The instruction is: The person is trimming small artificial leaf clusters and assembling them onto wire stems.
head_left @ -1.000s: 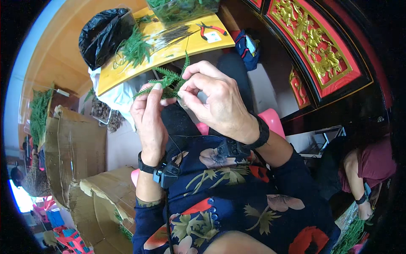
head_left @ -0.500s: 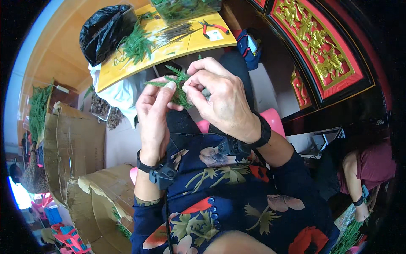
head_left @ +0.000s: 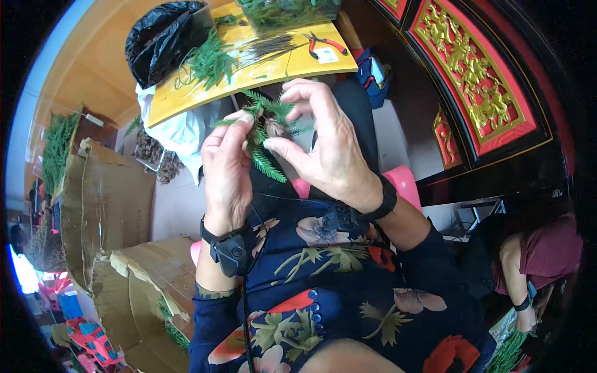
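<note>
My left hand (head_left: 227,165) pinches a small bunch of green, needle-leaved artificial fir sprigs (head_left: 268,166) between thumb and fingers, above my lap. In the middle of the bunch sits a small brownish piece (head_left: 274,128), perhaps a cone; its kind is not clear. My right hand (head_left: 333,149) is open at the bunch's right side, fingers curved and spread. Its thumb tip lies close to the brown piece; whether they touch I cannot tell.
Ahead stands a yellow table (head_left: 267,71) with loose green sprigs (head_left: 211,62), thin dark stems (head_left: 267,48), red-handled pliers (head_left: 326,43), a clear tub (head_left: 289,15) and a black plastic bag (head_left: 163,40). Cardboard boxes (head_left: 115,199) stand left. Another person's arm (head_left: 515,273) shows at right.
My right hand's fingers have spread and drawn back from the sprigs. The bunch has turned in my left hand, so the brown piece and a lower sprig now show.
</note>
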A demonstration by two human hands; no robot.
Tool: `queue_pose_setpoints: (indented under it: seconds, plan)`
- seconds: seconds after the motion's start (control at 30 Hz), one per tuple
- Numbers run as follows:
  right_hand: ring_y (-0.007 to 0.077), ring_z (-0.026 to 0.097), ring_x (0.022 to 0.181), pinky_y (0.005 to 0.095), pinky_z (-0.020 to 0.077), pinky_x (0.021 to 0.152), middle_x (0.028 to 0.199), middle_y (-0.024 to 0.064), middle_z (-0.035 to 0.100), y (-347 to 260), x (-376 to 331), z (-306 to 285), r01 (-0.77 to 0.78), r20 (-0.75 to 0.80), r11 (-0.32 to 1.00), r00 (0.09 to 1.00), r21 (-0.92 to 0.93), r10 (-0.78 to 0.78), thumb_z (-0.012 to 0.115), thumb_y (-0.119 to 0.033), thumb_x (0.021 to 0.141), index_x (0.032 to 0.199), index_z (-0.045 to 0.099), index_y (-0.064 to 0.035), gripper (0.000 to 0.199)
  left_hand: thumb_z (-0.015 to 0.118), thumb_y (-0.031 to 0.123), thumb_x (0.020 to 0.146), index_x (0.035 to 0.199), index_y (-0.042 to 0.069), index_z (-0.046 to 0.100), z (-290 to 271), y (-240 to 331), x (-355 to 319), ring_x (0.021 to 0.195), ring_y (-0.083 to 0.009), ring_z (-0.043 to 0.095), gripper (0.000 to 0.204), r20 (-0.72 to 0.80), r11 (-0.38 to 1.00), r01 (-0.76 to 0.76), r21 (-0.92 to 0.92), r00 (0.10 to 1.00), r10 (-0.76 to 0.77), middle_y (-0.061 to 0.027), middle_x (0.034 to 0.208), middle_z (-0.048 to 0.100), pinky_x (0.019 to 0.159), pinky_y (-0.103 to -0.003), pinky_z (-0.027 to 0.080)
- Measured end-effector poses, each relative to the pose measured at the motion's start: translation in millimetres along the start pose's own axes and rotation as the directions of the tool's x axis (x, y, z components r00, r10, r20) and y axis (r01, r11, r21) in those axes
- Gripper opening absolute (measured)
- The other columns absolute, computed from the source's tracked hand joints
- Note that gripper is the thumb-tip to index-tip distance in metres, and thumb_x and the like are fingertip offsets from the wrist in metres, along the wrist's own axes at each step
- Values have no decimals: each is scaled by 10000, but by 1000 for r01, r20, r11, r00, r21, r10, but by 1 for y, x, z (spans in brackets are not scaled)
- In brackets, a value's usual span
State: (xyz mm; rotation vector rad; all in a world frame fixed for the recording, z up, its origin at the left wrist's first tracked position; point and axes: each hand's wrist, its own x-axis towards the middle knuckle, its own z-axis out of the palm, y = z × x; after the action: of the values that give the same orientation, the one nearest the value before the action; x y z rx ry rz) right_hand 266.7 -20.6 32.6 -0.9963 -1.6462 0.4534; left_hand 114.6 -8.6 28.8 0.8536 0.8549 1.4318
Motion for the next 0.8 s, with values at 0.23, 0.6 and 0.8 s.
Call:
queue_pose_setpoints:
  seconds: [0.23, 0.6, 0.8]
  plan:
    - [106, 545, 923, 292, 457, 815, 1021, 61, 595, 8, 13, -16, -224, 348, 921, 932, 320, 106, 746, -88, 760, 1295, 385, -4, 652, 584, 65, 861, 925, -12, 643, 0, 3, -1, 739, -80, 557, 116, 53, 988, 113, -108, 993, -108, -17, 850, 635, 698, -212, 432]
    - [107, 597, 827, 227, 485, 728, 921, 66, 612, 9, 12, -12, -499, 419, 618, 862, 608, 284, 714, -4, 777, 1234, 402, 10, 554, 584, 58, 854, 864, -17, 643, -4, -5, -2, 778, -89, 565, 96, 179, 992, 89, -88, 981, -72, -18, 856, 617, 736, -217, 429]
    - [74, 585, 791, 205, 474, 720, 832, 30, 603, 14, 9, -8, -348, 240, 771, 936, 533, 257, 786, -17, 709, 1185, 420, 9, 601, 601, 66, 857, 886, -12, 654, 9, 1, -8, 788, -77, 565, 99, 183, 999, -24, 28, 983, 18, -22, 872, 623, 728, -209, 426]
